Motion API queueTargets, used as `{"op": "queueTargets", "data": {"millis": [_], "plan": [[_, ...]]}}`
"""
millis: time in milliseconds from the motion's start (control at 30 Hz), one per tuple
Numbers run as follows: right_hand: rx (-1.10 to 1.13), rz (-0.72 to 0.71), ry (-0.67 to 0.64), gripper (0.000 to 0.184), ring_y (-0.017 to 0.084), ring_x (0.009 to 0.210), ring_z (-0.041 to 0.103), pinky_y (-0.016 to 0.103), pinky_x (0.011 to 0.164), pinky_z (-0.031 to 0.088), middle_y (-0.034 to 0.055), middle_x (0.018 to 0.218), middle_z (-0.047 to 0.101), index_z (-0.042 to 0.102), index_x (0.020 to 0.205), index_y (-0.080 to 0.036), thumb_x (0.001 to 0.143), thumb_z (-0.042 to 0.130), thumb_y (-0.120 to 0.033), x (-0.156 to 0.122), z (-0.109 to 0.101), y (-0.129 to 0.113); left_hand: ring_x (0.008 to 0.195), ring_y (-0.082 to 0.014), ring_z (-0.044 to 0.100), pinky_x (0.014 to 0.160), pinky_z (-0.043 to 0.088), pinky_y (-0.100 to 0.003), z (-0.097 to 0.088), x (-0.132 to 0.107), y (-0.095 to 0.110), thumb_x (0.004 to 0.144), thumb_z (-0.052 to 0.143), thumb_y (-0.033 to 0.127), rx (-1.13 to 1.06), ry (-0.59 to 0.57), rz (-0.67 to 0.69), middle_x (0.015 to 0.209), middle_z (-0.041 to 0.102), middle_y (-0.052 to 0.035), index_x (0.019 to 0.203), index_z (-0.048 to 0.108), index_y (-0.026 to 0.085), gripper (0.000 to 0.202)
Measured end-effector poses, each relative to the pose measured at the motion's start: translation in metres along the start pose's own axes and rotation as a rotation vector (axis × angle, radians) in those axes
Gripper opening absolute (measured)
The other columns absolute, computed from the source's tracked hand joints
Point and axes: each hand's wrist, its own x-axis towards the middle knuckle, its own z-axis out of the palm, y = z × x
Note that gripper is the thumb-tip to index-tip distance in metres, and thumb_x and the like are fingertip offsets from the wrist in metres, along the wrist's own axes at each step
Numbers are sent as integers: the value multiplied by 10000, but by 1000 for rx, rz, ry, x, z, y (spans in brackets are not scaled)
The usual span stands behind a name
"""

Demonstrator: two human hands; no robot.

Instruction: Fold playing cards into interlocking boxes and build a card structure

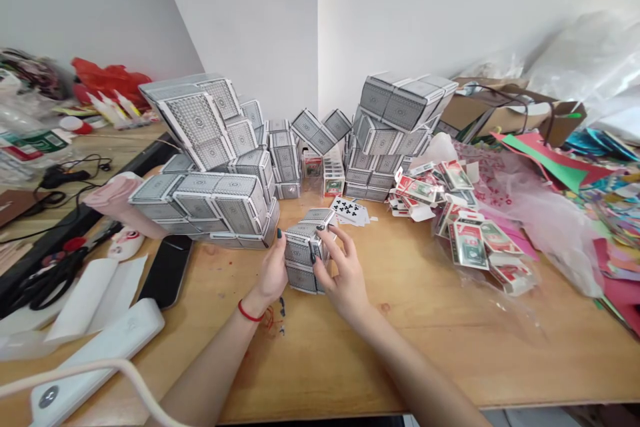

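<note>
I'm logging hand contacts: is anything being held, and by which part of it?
A small block of patterned cards: the left hand grips its left side, while the right hand has thumb and fingers at its right side.

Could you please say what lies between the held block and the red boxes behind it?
Loose cards lie between the block and the boxes, in the head view.

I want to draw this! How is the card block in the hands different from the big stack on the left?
The held block is small; the left stack is much bigger. The left hand and right hand touch the held block; the left stack stands unheld. Both show gray patterned card backs.
</note>
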Motion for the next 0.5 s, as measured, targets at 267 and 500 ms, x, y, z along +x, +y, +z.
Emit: {"op": "queueTargets", "data": {"millis": [267,500], "plan": [[44,-28,-35,430,202,961,515,374,836,460,81,1275,318,442,1191,-303,775,489,-205,2,-2,1,1078,-208,482,951,331,-335,5,-8,8,728,574,302,219,-85,115,1121,571,-66,1042,544,172,341],[131,-1,-65,426,219,1152,389,390,907,410,75,1280,312,390,1228,-295,812,443,-219,5,-6,1,951,-185,550,861,397,-304,7,-10,11,663,641,203,292,-92,151,1020,614,-57,972,555,162,322]]}}
